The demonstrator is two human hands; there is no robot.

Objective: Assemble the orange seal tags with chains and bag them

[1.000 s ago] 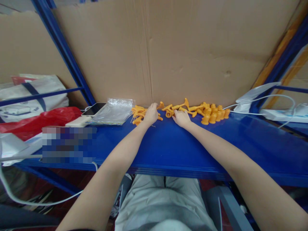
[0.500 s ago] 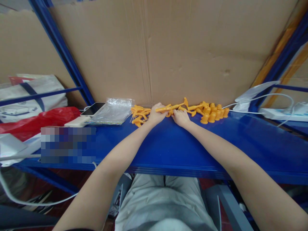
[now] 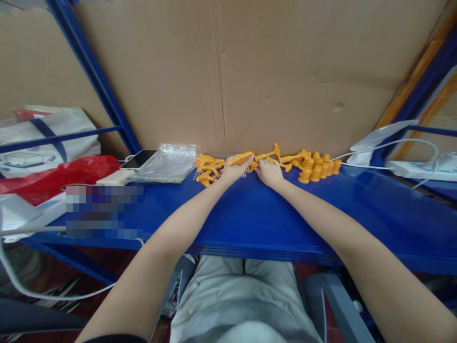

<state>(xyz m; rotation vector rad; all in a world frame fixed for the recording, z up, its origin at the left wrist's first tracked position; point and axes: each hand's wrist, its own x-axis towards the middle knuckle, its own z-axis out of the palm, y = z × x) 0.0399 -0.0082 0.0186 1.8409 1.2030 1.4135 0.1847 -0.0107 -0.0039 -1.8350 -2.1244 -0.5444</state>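
Note:
Near the back of the blue tabletop, my left hand (image 3: 233, 171) is closed around an orange plastic piece (image 3: 242, 158) with a long flat shape. Just to its right, my right hand (image 3: 270, 173) has its fingers curled together; what they pinch is hidden. A small orange ring-like part (image 3: 250, 168) shows between the two hands. Beyond my right hand lie orange T-ended pieces (image 3: 275, 151). Beside my left hand is a pile of orange pieces (image 3: 210, 165) with thin metal chains.
Several orange spool-shaped parts (image 3: 316, 170) stand together on the right. Left of the pile are a clear plastic bag (image 3: 171, 164), a phone-like device (image 3: 140, 160), a white block (image 3: 113, 178) and a red bag (image 3: 82, 172). A cardboard wall (image 3: 250, 76) rises behind; white cables (image 3: 424, 141) run at right.
The orange piece in my left hand has turned and tilted, its far end drawn back from above the right hand. My right hand's fingers have shifted slightly over the pieces behind.

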